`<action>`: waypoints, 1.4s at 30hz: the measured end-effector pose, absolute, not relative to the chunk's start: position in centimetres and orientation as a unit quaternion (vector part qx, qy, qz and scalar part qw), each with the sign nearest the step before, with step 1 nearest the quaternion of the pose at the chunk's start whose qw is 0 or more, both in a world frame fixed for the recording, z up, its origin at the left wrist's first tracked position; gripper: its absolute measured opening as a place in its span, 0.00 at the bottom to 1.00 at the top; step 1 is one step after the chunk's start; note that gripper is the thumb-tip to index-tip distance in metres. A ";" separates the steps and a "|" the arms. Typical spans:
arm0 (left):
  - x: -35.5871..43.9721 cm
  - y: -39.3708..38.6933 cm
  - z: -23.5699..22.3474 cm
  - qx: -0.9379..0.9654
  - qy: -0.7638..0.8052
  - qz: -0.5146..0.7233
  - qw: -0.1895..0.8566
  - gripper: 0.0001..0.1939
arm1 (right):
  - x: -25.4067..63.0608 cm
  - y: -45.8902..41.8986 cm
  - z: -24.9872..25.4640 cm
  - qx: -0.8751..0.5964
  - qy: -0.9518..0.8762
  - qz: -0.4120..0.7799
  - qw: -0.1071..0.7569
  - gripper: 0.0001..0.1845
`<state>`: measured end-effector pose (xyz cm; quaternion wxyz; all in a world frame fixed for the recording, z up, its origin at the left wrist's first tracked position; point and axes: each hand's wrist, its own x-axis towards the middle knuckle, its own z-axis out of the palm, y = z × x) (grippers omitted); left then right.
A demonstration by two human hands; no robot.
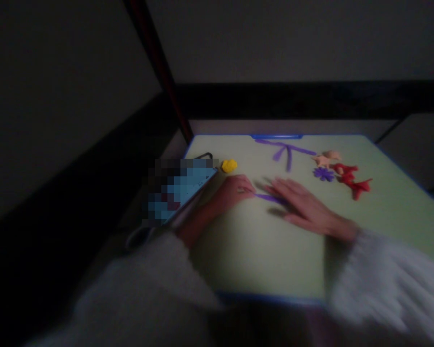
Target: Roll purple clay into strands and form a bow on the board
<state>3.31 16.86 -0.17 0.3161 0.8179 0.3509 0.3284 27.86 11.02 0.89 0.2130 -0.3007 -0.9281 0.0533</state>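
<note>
A thin purple strip of modelling clay [268, 197] lies on the pale tabletop [260, 250]. At its left end, my left hand [235, 192] is closed with fingertips pinched on the clay. My right hand [305, 206] is flat with fingers stretched out, over the strip's right end, which it hides. Whether its palm presses on the clay I cannot tell. Just beyond my left hand sits a yellow clay lump [229, 166]. Farther back lie several joined purple clay strips [288, 153], spread like branches.
At the right lie a purple flower shape [323, 174], pinkish pieces [322, 161] and red clay shapes [360, 188]. A device with a lit, blurred-out screen [188, 185] stands at the table's left edge. A blue handle [277, 137] marks the far edge, with a wall behind.
</note>
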 end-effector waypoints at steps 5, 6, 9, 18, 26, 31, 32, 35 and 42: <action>3.4 16.7 -0.3 0.817 0.352 0.330 0.316 0.04 | 27.8 11.2 0.8 -0.298 -0.939 0.066 0.157 0.37; 3.4 16.7 -0.3 0.816 0.352 0.332 0.316 0.04 | 27.9 11.2 0.9 -0.301 -0.937 0.069 0.162 0.37; 3.5 16.8 -0.5 0.812 0.352 0.336 0.322 0.05 | 28.4 11.0 1.0 -0.303 -0.934 0.079 0.169 0.36; 3.5 17.0 -1.2 0.805 0.352 0.342 0.333 0.05 | 29.6 10.6 0.3 -0.315 -0.926 0.095 0.184 0.32; 3.4 16.8 -0.9 0.805 0.358 0.335 0.334 0.05 | 29.9 10.3 0.0 -0.336 -0.908 0.078 0.239 0.30; 3.3 16.9 -1.0 0.801 0.366 0.330 0.341 0.05 | 30.1 10.0 0.2 -0.386 -0.864 0.091 0.311 0.22; 3.3 16.9 -1.1 0.799 0.369 0.330 0.343 0.04 | 29.9 10.0 0.3 -0.393 -0.857 0.102 0.317 0.21; 3.2 16.8 -1.3 0.792 0.380 0.331 0.346 0.01 | 29.3 10.3 0.4 -0.433 -0.827 0.144 0.328 0.15; 3.9 16.9 -1.5 0.772 0.401 0.338 0.359 0.03 | 28.1 12.0 -1.2 -0.468 -0.802 0.163 0.334 0.11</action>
